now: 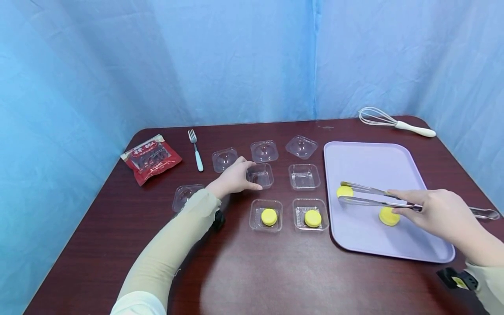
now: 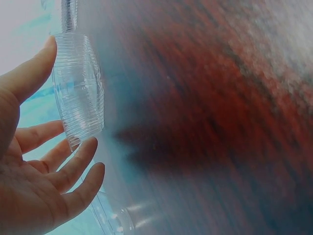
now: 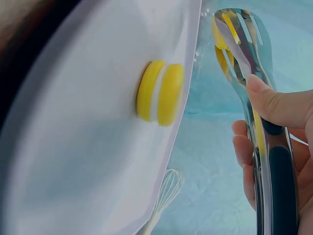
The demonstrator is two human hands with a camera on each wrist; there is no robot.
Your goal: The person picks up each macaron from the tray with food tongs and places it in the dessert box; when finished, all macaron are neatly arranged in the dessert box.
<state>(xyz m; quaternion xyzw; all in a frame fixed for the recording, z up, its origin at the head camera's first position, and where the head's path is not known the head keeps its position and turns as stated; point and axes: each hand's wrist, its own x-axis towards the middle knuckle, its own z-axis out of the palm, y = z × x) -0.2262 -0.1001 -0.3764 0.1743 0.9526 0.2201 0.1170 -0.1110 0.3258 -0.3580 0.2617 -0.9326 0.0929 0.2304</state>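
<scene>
My left hand (image 1: 235, 177) holds a clear square plastic container (image 1: 263, 176) by its sides, thumb at the near edge and fingers at the far one. In the left wrist view the container (image 2: 80, 90) sits between thumb and fingertips. My right hand (image 1: 446, 212) grips metal tongs (image 1: 376, 203) with dark handle grips. Their tips are around a yellow macaron (image 1: 344, 191) over the left part of the lilac tray (image 1: 370, 162). Another yellow macaron (image 1: 389, 217) lies on the tray below the tongs; the right wrist view shows its white filling.
Two near containers (image 1: 256, 223) (image 1: 300, 222) each hold a yellow macaron; another container (image 1: 304, 177) stands behind. Clear domed lids (image 1: 264, 151) lie at the back and left. A fork (image 1: 198, 157), a red packet (image 1: 151, 158) and a whisk (image 1: 413, 127) lie near the table's edges.
</scene>
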